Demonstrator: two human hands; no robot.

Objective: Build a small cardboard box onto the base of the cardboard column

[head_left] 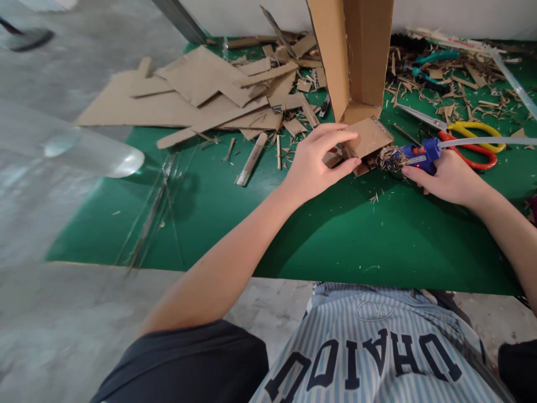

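Observation:
My left hand (315,162) grips the left side of a small cardboard box piece (368,137), fingers on top and thumb low at its front edge. This piece sits at the foot of a tall folded cardboard column (364,56); whether the two are joined I cannot tell. My right hand (451,176) is wrapped around a blue hot glue gun (422,157) with a clear glue stick (486,141) running out of its back. Its nozzle end, covered in tangled scraps, points left at the cardboard piece's open right side. Scissors (472,140) with yellow and red handles lie just behind the gun.
Cardboard sheets and strips (210,92) pile up at the back left of the green table (235,224). Scraps and teal-handled pliers (432,78) lie at the back right. A blurred translucent cylindrical shape (84,140) reaches in over the left edge.

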